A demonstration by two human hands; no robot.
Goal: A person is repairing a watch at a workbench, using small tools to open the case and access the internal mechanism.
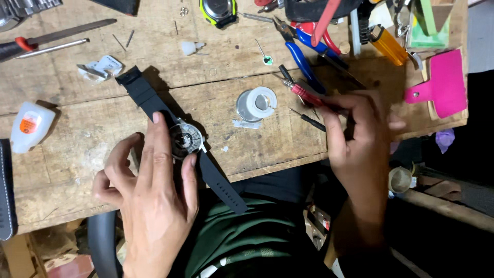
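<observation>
A wristwatch with a black strap [141, 92] lies face down on the worn wooden bench [77, 149], its round case [185, 139] open at the back. My left hand [149, 190] presses on it, with index and middle fingertips at either side of the case. My right hand [357, 136] hovers to the right and grips a small screwdriver with a red handle [303, 92], its black end pointing up-left. A second thin black-handled tool [309, 120] lies just below it.
A small metal spool [256, 104] sits between the hands. Blue-handled pliers [301, 56], an orange lighter [388, 45], a pink leather piece [442, 85], a white glue bottle [28, 126], a file [56, 36] and loose pins lie around the bench.
</observation>
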